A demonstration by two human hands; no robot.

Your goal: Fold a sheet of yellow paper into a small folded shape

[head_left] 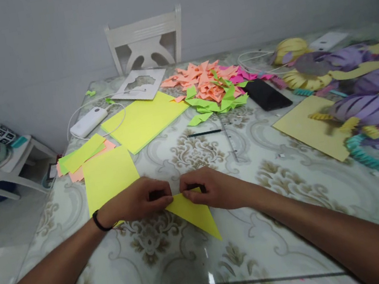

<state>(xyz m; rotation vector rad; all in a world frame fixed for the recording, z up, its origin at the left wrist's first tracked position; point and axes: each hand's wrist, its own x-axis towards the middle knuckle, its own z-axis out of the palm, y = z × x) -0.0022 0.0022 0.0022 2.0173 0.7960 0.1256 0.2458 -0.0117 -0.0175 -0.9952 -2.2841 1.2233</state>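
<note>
A yellow sheet of paper [197,214], folded to a triangle, lies on the table near its front edge, one point toward me. My left hand [144,198] pinches its upper left end between thumb and fingers. My right hand [210,188] pinches the same upper edge a little to the right, fingers curled. Part of that edge is hidden by the hands. Left of them lies a flat yellow sheet [109,175], partly under my left wrist.
A yellow paper stack [145,120], a white power bank [89,122], a cut-out card [130,95] and folded orange pieces [203,78] lie farther back. A pen [204,133], a clear ruler [230,142] and a phone [267,94] are mid-table. Purple paper lanterns [367,109] crowd the right.
</note>
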